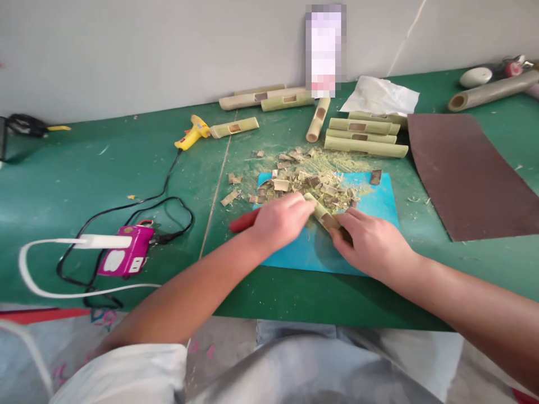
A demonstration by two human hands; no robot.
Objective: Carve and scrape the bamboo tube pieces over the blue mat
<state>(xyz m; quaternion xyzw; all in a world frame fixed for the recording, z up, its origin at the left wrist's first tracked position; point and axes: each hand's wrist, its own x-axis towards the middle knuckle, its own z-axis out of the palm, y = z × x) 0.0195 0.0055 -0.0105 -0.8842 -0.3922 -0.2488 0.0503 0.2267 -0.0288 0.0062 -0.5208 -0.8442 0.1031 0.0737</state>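
Note:
My right hand (373,238) grips the near end of a short bamboo tube (322,213), which lies slantwise over a blue mat (295,255) and has an opening cut in its side. My left hand (282,219) is closed round a tool with a red handle (244,221); its working end is hidden by the hand and the tube. The left fingers are at the tube's far end. Just beyond both hands, bamboo chips (281,184) and shavings are heaped on the mat and the green table (236,297).
Cut bamboo tubes (366,147) lie at the back. A yellow glue gun (193,133) is at left, its black cord near a purple power adapter (128,252). White paper (379,96) and a brown sheet (471,174) lie right. A blurred upright screen (326,50) leans against the wall.

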